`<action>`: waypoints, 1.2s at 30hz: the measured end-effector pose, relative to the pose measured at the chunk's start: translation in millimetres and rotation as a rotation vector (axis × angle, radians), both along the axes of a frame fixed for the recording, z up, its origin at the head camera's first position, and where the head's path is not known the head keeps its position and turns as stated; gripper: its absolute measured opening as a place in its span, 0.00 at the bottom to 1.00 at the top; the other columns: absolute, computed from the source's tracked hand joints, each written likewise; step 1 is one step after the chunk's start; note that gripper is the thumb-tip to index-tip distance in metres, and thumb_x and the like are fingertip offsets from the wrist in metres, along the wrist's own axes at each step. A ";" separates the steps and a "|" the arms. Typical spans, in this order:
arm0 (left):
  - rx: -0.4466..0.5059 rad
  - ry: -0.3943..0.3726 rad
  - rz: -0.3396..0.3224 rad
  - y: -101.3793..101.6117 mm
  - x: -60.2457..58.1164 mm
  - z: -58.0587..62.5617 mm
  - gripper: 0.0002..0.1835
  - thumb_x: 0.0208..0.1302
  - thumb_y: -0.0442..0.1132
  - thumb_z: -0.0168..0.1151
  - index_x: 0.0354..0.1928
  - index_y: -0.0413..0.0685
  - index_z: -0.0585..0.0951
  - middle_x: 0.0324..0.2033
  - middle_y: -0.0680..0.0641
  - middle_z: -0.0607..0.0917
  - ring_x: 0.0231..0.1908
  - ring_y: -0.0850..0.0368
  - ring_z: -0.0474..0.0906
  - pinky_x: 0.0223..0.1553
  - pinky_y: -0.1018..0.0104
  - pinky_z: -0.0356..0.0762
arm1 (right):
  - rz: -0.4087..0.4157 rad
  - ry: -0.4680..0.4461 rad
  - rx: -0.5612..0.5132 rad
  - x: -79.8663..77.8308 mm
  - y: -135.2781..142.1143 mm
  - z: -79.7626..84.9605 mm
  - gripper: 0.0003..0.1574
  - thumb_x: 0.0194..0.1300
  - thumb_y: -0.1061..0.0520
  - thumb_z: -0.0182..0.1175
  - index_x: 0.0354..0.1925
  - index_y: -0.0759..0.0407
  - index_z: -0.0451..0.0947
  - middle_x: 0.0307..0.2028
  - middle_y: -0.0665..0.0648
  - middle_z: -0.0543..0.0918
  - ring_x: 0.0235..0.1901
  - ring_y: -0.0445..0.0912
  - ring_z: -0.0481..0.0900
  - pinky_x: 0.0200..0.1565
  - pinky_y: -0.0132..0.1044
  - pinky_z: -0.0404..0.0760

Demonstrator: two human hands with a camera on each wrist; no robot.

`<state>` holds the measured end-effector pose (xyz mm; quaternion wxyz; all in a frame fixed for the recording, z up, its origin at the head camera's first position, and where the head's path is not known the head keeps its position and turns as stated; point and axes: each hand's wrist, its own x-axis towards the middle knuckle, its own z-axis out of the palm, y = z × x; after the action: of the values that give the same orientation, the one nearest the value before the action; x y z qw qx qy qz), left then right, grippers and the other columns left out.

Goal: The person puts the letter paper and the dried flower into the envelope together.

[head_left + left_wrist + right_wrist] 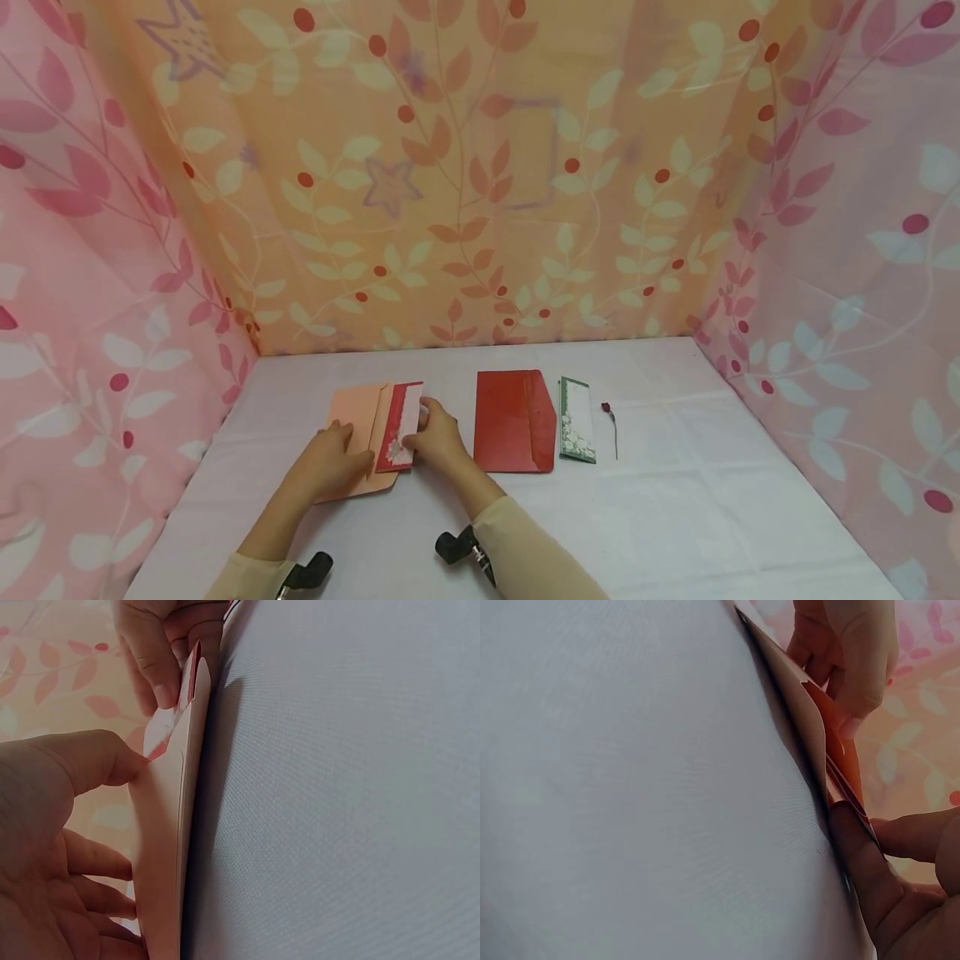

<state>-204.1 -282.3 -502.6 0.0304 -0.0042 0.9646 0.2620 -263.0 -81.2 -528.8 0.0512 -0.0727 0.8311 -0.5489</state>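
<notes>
A peach envelope (352,404) lies on the white cloth, its mouth facing right. Part of a red and white greeting card (401,425) with a floral edge is inside that mouth; the rest sticks out to the right. My right hand (441,437) pinches the card's outer edge, thumb above and a finger beneath, as the right wrist view shows. My left hand (330,458) rests spread on the envelope. In the left wrist view, its thumb (97,757) touches the envelope near the mouth, and the other fingertips touch the surface further back.
Right of my hands lies a red envelope (502,421). Beside it are a green and white floral card (576,417) and a small dried red rose (607,408) on a thin stem. Patterned curtains (465,167) stand behind and at both sides of the white-covered table (675,517).
</notes>
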 end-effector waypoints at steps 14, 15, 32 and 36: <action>-0.004 0.020 -0.005 -0.3 -1.4 1.6 0.42 0.64 0.50 0.64 0.68 0.22 0.67 0.68 0.18 0.65 0.68 0.18 0.60 0.67 0.28 0.62 | -0.027 0.031 0.143 -1.9 -13.4 12.7 0.51 0.44 0.66 0.78 0.68 0.63 0.72 0.48 0.59 0.86 0.46 0.47 0.78 0.57 0.47 0.82; -0.003 0.017 -0.004 0.1 -0.8 1.9 0.42 0.64 0.50 0.64 0.68 0.22 0.67 0.68 0.18 0.65 0.68 0.18 0.60 0.67 0.28 0.62 | -0.029 0.031 0.144 -1.2 -13.9 12.9 0.51 0.44 0.66 0.78 0.68 0.63 0.72 0.49 0.60 0.86 0.47 0.47 0.78 0.58 0.48 0.81; 0.008 0.013 -0.005 -1.6 -0.6 -2.1 0.41 0.66 0.50 0.64 0.69 0.22 0.67 0.68 0.19 0.65 0.69 0.19 0.61 0.67 0.29 0.61 | -0.041 0.041 0.214 -0.2 -24.3 15.9 0.50 0.42 0.65 0.77 0.66 0.66 0.73 0.59 0.64 0.83 0.56 0.52 0.81 0.60 0.48 0.81; 0.002 0.015 -0.007 -2.0 -1.9 -1.6 0.42 0.66 0.50 0.64 0.69 0.22 0.67 0.68 0.19 0.65 0.69 0.19 0.61 0.67 0.29 0.61 | -0.047 0.006 0.162 -0.6 -25.7 13.8 0.51 0.41 0.65 0.78 0.66 0.64 0.74 0.60 0.64 0.82 0.59 0.53 0.80 0.61 0.50 0.80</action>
<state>-206.0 -284.3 -504.1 0.0241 0.0013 0.9645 0.2628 -263.6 -106.9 -515.0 0.0416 -0.0504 0.8745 -0.4807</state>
